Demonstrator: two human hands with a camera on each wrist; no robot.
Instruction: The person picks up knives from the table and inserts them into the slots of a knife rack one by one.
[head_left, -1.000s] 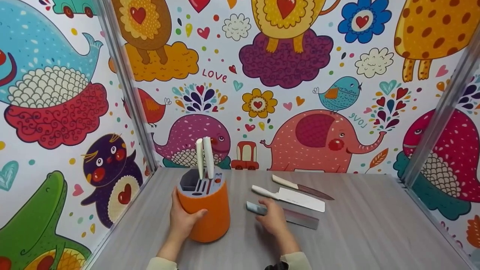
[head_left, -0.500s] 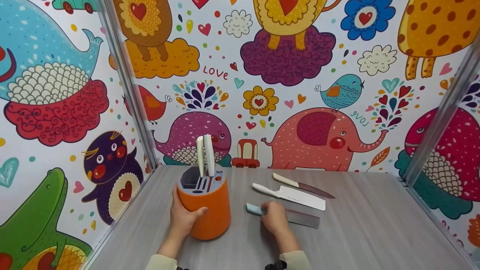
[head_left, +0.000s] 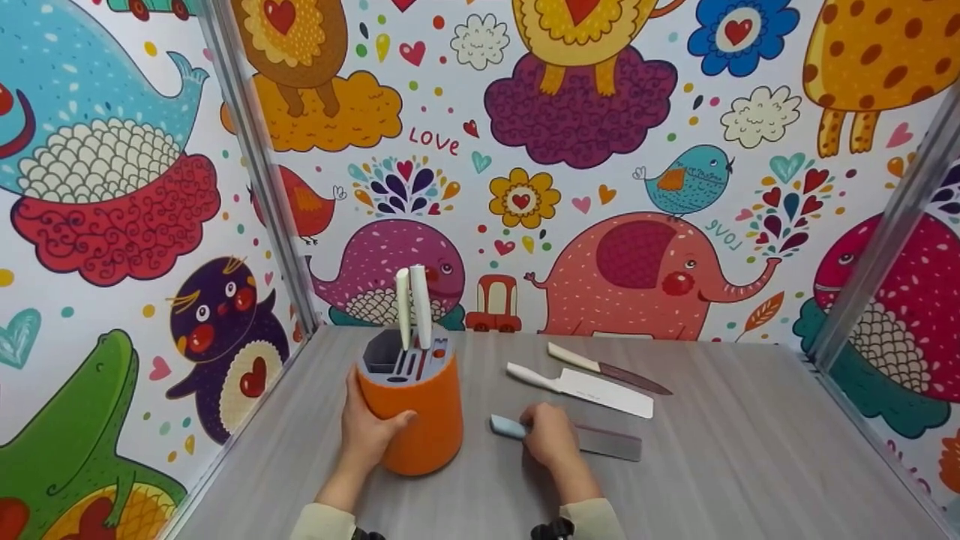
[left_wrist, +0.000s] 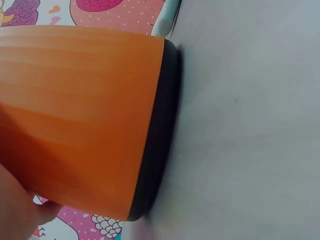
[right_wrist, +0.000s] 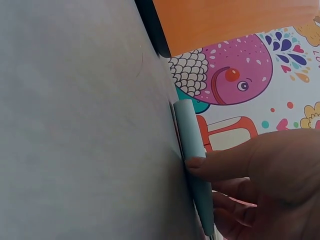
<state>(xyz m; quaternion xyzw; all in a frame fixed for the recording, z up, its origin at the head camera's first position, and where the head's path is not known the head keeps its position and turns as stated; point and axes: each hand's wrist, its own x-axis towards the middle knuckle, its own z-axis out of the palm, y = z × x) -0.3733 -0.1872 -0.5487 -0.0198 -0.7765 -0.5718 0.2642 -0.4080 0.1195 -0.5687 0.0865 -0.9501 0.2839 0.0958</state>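
An orange knife block (head_left: 424,424) with a grey slotted top stands upright on the table. Two pale-handled items (head_left: 424,307) stick up out of its slots. My left hand (head_left: 366,435) grips the block round its left side, thumb across the front; the left wrist view shows the block's black base (left_wrist: 159,135) on the table. To the right, a cleaver with a light blue handle (right_wrist: 191,145) lies on the table, its broad grey blade (head_left: 611,442) pointing right. My right hand (head_left: 551,442) pinches that handle near the blade, with the thumb on its near side.
Behind the blue-handled cleaver lie a white cleaver (head_left: 592,391) and a knife with a cream handle and brown blade (head_left: 630,377). Patterned wall panels with metal corner posts (head_left: 262,180) enclose the grey wood-look table (head_left: 742,442) at the back and sides.
My right hand has come down onto the blue handle and its fingers have closed on it. The blue-handled cleaver has shifted slightly toward me. The left hand keeps its grip on the block.
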